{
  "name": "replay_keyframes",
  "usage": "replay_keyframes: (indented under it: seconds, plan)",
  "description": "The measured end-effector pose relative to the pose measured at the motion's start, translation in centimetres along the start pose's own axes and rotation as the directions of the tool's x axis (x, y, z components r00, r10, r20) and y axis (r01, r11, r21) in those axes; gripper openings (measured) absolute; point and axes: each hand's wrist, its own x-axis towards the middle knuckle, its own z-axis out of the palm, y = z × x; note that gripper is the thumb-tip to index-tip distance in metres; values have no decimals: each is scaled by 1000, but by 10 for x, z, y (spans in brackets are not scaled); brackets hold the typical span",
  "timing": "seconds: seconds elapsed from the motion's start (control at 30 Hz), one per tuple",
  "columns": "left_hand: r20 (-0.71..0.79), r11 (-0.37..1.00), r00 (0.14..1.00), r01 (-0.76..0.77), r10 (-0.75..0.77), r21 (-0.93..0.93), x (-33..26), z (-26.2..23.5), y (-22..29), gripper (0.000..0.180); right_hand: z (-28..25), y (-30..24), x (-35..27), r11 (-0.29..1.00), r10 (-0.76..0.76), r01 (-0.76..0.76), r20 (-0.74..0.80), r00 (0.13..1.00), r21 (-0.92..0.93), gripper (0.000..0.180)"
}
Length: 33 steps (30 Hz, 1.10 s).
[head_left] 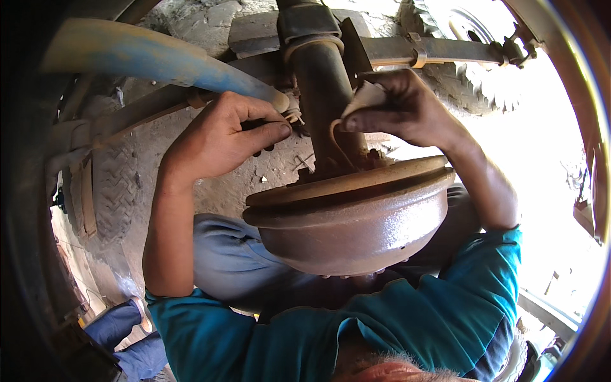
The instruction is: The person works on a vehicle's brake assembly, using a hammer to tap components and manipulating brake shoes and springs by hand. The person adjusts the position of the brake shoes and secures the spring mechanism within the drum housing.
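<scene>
The person lies under a vehicle, both arms raised toward a dark axle tube (324, 95) that runs down into a rusty brown brake drum (350, 223). The left hand (219, 137) is clenched, its fingers (267, 132) pinching a small dark part just left of the tube, beside a coil of wire or spring (294, 116); what the part is cannot be told. The right hand (407, 108) grasps a pale folded cloth (364, 99), thumb and fingers closed on it, and presses it against the right side of the tube above the drum. A thin pale strip hangs from the cloth down the tube's face.

The drum stands between the hands and the person's teal shirt (407, 318), hiding the chest. A blue-painted curved bar (153, 57) crosses above the left hand, touching nothing the hand holds. A leaf spring (439, 49) runs rightward behind the right hand, with a treaded tyre (484, 76) beyond it. Another tyre (114, 184) lies at the left on the dusty ground.
</scene>
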Motion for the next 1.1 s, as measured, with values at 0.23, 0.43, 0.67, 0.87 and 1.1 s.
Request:
replay_keyframes:
  seconds: [0.23,0.43,0.67,0.87,1.1]
  plan:
    - [-29,996,997,-69,71,60,-1,2,-8,21,-7,6,-3,999,48,-48,-7,999,-14,21]
    - [30,996,998,44,-47,74,2,1,-2,19,1,2,7,998,-43,42,12,999,47,23]
    - [-221,975,964,-108,151,194,-5,-10,-8,20,5,-2,9,996,-51,49,15,999,77,25]
    - [-756,941,576,-74,310,330,-20,-23,12,33,-2,-2,-1,999,29,-30,25,999,14,23]
    - [-903,846,41,-370,427,384,-28,-46,23,34,2,-2,2,999,24,-25,40,999,26,23]
